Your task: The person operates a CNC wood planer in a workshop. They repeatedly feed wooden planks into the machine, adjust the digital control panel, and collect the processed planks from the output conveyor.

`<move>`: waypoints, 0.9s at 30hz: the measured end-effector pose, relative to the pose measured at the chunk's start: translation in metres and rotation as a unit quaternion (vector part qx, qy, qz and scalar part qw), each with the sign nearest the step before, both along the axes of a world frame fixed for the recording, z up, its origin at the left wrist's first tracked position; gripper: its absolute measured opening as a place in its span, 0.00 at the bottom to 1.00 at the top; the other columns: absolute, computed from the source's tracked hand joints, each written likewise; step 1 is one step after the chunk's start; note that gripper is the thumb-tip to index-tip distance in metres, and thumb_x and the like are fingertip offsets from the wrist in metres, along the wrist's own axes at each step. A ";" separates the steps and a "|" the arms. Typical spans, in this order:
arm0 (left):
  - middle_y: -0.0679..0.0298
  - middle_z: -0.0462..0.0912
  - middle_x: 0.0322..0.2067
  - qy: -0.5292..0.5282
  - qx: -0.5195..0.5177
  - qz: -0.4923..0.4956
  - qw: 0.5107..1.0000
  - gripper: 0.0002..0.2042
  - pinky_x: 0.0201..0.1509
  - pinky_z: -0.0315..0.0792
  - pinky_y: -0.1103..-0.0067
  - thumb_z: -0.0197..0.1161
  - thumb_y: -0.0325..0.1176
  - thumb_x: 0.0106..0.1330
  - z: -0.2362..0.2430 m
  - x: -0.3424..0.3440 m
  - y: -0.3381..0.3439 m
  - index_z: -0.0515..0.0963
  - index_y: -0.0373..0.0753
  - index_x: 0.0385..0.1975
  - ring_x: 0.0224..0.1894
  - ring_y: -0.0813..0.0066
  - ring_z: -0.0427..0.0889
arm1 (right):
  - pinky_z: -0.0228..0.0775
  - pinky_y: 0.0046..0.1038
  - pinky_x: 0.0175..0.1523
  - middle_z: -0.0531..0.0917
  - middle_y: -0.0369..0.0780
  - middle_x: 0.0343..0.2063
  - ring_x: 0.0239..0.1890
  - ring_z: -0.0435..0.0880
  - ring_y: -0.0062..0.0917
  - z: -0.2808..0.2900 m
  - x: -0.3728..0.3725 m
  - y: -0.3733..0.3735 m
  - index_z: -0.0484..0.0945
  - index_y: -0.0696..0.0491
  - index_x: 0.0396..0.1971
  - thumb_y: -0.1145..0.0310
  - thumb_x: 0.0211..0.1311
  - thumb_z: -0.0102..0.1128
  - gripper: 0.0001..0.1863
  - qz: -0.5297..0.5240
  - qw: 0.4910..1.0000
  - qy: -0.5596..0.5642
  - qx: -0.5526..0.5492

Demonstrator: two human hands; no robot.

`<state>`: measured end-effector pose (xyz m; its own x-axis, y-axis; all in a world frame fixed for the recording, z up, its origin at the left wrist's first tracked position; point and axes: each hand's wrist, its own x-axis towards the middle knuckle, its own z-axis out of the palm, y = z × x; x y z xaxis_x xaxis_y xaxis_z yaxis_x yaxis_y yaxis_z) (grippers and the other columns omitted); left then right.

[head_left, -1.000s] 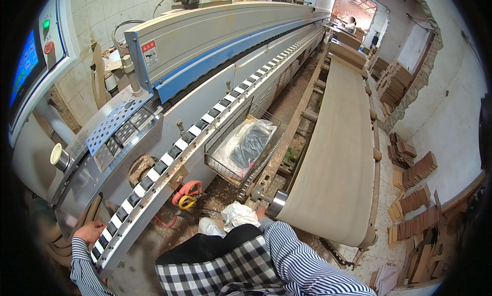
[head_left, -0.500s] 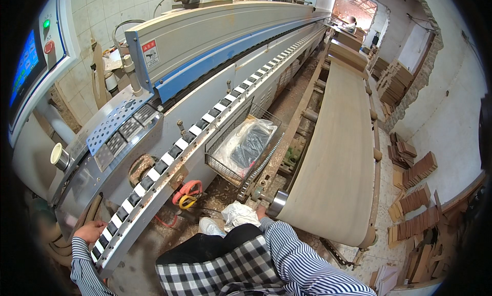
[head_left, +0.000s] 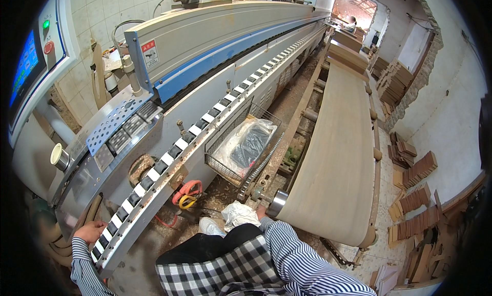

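My left hand (head_left: 90, 231) lies against the near end of a long roller rail (head_left: 135, 199) with black rollers between white blocks. Its fingers stretch toward the rail's side and look open, with nothing seen in them. Down beside the metal end roller (head_left: 278, 203) of a wide brown belt conveyor (head_left: 328, 168) is my right hand (head_left: 262, 212). Only a small part of it shows past the striped sleeve, and its fingers are hidden. A crumpled white cloth or bag (head_left: 239, 215) lies just left of it.
A wire basket (head_left: 223, 169) with a plastic-wrapped dark item hangs beside the rail. Red-handled and yellow-handled tools (head_left: 187, 192) hang below. A long machine (head_left: 205, 44) and control screen (head_left: 25, 70) stand left. Wood strips (head_left: 417, 170) are piled right; a person (head_left: 351, 23) is far off.
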<state>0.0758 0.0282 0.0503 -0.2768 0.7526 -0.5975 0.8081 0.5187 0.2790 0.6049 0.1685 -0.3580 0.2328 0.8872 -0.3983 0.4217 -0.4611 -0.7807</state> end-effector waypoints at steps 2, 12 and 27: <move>0.56 0.79 0.37 -0.007 -0.002 0.009 1.000 0.18 0.46 0.67 0.78 0.48 0.42 0.64 -0.005 -0.006 -0.001 0.73 0.35 0.44 0.39 0.68 0.76 | 0.52 0.25 0.32 0.60 0.48 0.18 0.25 0.53 0.26 0.016 -0.005 -0.005 0.64 0.67 0.25 0.86 0.50 0.41 0.02 -0.021 0.999 0.027 0.038; 0.58 0.79 0.37 -0.003 -0.017 0.033 0.999 0.18 0.45 0.67 0.77 0.48 0.42 0.65 0.008 0.012 0.003 0.73 0.35 0.44 0.37 0.70 0.75 | 0.46 0.23 0.32 0.51 0.43 0.19 0.25 0.47 0.26 0.040 -0.006 -0.005 0.54 0.62 0.18 0.87 0.49 0.43 0.09 -0.012 1.000 0.022 0.001; 0.60 0.80 0.34 -0.028 0.002 0.010 1.000 0.18 0.43 0.68 0.78 0.48 0.43 0.64 -0.003 -0.004 -0.001 0.74 0.35 0.44 0.35 0.73 0.75 | 0.57 0.27 0.31 0.64 0.48 0.19 0.25 0.56 0.25 0.063 -0.010 -0.012 0.61 0.65 0.21 0.85 0.51 0.40 0.03 -0.007 0.999 0.033 0.031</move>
